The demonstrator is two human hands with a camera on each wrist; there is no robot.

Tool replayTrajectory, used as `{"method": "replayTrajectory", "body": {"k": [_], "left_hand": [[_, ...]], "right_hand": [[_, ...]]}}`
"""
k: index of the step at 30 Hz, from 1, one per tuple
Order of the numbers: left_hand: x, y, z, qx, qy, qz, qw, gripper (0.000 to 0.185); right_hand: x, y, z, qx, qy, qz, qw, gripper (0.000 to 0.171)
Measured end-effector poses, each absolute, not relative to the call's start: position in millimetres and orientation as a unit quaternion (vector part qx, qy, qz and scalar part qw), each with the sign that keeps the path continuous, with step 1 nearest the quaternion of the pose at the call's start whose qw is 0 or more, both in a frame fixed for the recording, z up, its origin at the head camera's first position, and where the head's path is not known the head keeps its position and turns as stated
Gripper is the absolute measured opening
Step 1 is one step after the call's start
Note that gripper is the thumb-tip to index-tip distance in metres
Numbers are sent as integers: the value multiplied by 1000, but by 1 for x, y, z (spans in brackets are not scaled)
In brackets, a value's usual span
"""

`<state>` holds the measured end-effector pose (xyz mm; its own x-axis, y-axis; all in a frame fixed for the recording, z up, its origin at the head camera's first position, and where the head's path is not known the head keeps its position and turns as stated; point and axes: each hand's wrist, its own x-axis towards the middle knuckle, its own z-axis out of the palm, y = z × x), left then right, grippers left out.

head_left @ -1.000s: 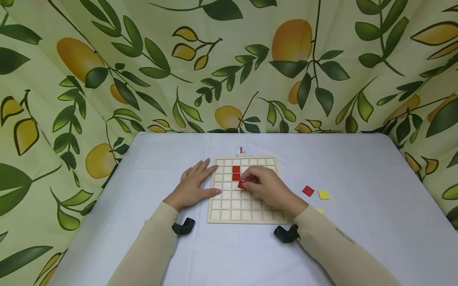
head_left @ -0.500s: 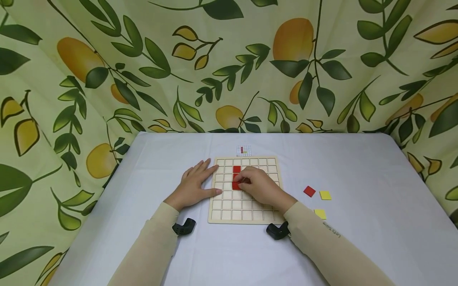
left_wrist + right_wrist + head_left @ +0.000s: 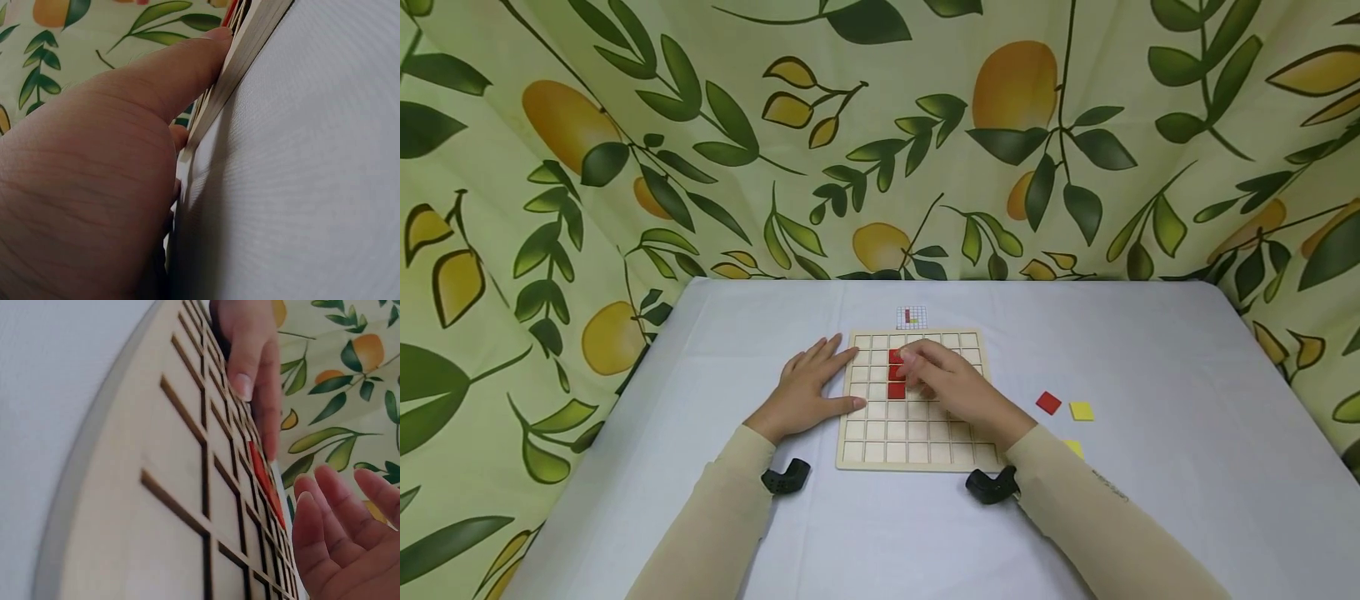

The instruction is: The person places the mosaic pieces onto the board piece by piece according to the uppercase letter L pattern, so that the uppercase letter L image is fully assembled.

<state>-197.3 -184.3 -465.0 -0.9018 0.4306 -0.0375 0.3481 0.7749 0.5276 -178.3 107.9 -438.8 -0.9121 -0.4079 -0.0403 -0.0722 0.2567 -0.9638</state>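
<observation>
A wooden grid board (image 3: pixel 865 464) lies on the white tabletop. Three red square tiles sit in one column of its cells, the lowest red tile (image 3: pixel 897 390) nearest me. Spread along the board's left side, my left hand (image 3: pixel 808 390) rests its thumb and fingertips on the frame; its thumb (image 3: pixel 187 65) shows on the rim in the left wrist view. Over the tiles hovers my right hand (image 3: pixel 955 379), holding nothing. In the right wrist view its fingers (image 3: pixel 340 503) are loosely bent, above the red strip of tiles (image 3: pixel 265 484).
To the right of the board lie a loose red tile (image 3: pixel 1048 402) and a yellow tile (image 3: pixel 1081 411). Another yellow tile (image 3: pixel 1074 448) is partly covered by the right sleeve. A small printed grid card (image 3: pixel 912 317) lies behind the board. Patterned curtain (image 3: pixel 880 167) hangs behind the table.
My right hand brought the third red tile into the cell below the other two, let it go and rose off it. The left hand has stayed in place.
</observation>
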Motion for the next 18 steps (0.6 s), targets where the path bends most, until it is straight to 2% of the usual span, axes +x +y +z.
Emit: {"method": "replayTrajectory", "body": {"k": [8,18], "left_hand": [[-198,-184,-466,196,943,254,88,95],[-198,-185,-469,203,942,256,79,96]], "right_hand": [[-171,134,-427,-192,736,-634,143,66],[-155,181,-427,-227,698,-668,126,72]]}}
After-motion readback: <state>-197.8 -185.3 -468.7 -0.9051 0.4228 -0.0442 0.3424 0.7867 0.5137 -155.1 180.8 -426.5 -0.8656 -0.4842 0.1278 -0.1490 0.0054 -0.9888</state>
